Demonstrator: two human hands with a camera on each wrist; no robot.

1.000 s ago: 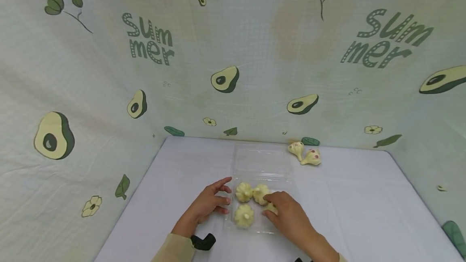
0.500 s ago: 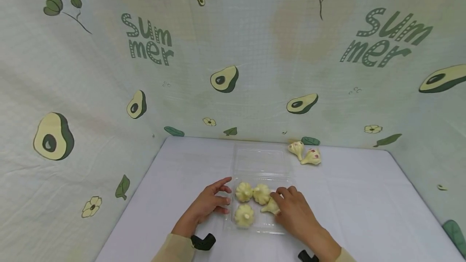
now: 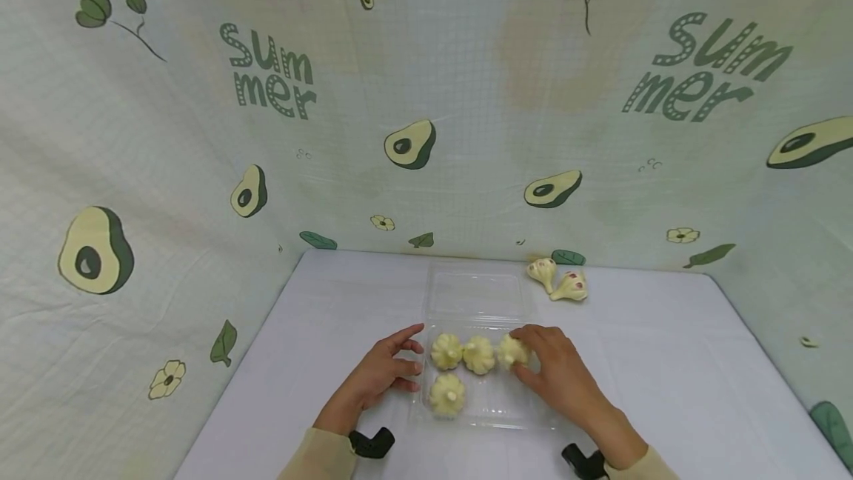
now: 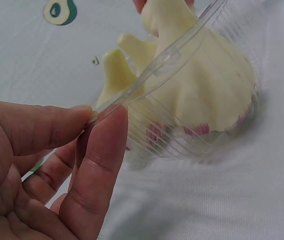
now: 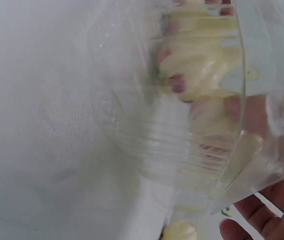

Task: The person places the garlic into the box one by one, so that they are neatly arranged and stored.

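A clear plastic clamshell container [image 3: 496,398] lies on the table with its lid folded back flat. Inside it sit garlic bulbs: two side by side at the back, left bulb [image 3: 446,352] and middle bulb [image 3: 478,355], and one at the front left [image 3: 446,395]. My left hand [image 3: 381,372] pinches the container's rim [image 4: 147,75] between thumb and finger. At the container's back right, my right hand [image 3: 560,372] holds another garlic bulb [image 3: 512,351] by thumb and fingers. Through the clear wall, the right wrist view shows purple-marked bulbs [image 5: 202,70].
Two more garlic bulbs, one upright-looking [image 3: 542,272] and one on its side [image 3: 571,287], lie beside the lid [image 3: 478,295] at the back. The white table [image 3: 653,361] meets a cloth backdrop [image 3: 466,80] printed with avocados.
My right hand has carried its garlic bulb from the container's middle right toward the back right, turning it on the way. The left hand has stayed in place.
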